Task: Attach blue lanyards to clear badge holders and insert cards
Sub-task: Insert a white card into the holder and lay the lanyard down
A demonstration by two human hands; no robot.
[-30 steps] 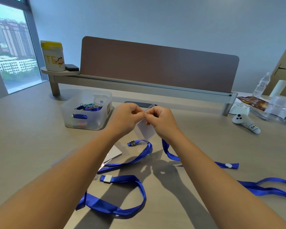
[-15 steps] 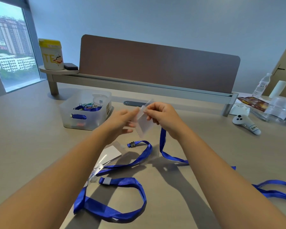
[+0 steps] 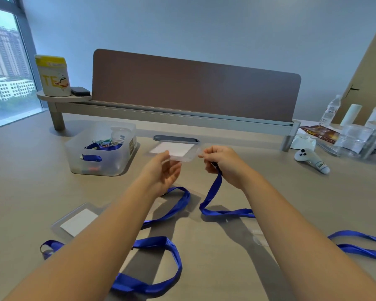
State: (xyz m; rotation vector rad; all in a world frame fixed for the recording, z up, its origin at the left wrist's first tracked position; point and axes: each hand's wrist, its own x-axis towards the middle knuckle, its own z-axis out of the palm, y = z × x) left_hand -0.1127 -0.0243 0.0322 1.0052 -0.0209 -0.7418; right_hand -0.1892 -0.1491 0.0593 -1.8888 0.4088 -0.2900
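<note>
I hold a clear badge holder with a white card inside, level above the table. My left hand grips its near left edge. My right hand pinches its right end and also holds the clip end of a blue lanyard, which hangs down and trails right across the table. A second badge holder with a white card lies flat at the left. Another blue lanyard loops on the table under my forearms.
A translucent bin with clips and lanyards stands at the back left. A brown desk divider runs across the back, with a yellow-lidded can at its left end. At the right are a white controller, a bottle and clear containers.
The badge holder has turned from upright between my fingertips to lying level. My hands have moved apart to its two ends, and the lanyard end has risen with my right hand.
</note>
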